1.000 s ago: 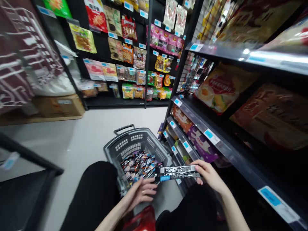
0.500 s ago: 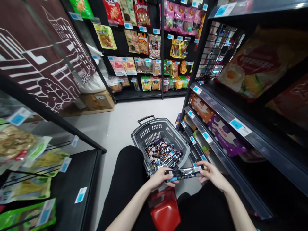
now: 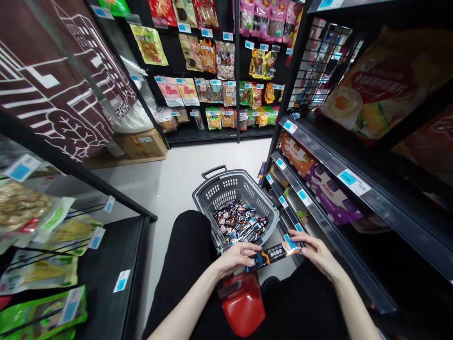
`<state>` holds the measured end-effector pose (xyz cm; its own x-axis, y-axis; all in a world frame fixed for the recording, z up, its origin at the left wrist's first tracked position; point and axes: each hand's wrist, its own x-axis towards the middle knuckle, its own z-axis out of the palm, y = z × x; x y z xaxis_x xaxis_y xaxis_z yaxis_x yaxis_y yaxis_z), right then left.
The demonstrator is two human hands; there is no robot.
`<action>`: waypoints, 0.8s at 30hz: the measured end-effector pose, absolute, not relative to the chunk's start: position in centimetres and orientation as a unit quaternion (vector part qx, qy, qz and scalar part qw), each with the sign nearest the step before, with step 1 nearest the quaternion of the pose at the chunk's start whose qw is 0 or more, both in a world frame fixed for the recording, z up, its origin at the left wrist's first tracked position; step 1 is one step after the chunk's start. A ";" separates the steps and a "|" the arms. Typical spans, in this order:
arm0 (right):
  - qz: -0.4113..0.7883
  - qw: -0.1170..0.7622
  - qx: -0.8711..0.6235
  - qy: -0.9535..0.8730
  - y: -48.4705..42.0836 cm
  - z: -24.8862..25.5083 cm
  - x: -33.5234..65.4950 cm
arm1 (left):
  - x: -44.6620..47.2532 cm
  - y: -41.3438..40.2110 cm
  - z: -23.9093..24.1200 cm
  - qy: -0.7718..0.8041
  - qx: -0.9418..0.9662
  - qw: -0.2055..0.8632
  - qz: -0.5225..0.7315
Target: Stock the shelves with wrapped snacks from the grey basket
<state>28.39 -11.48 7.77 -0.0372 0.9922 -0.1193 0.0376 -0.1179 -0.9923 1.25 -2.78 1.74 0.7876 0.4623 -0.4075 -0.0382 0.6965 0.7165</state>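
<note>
A long, narrow black snack packet (image 3: 278, 252) with orange and blue print is stretched between my two hands, above my lap. My left hand (image 3: 238, 259) pinches its left end, thumb on top. At the other end, my right hand (image 3: 312, 250) grips it between thumb and fingers. Just beyond them on the floor stands a grey plastic shopping basket (image 3: 244, 178) with its handle folded to the far side. Many similar small dark packets (image 3: 240, 221) lie heaped inside it. Below my left hand is a glossy red object (image 3: 243, 307), whose kind I cannot make out.
Close on the right rises a black shelf unit (image 3: 318, 163) with price tags and boxed goods. Bagged snacks hang from a rack (image 3: 35, 264) on the left. Across the pale floor (image 3: 184, 174) stand a back wall of hanging packets (image 3: 212, 89) and a cardboard box (image 3: 141, 144).
The packet has been turned over: its barcode side showed before, and now its printed front with orange and blue faces up. Both hands still hold its ends.
</note>
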 end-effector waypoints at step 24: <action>0.215 0.449 -0.678 -0.540 -4.5 10.1 23.2 | -0.1 -0.1 -1.7 0.504 0.215 0.719 0.427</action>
<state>23.18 -4.50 10.13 0.3241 0.9260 0.1937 0.5394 -0.0126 -0.8419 -0.14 -0.13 -1.74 0.1259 0.8315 -0.5411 -0.3970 0.5421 0.7406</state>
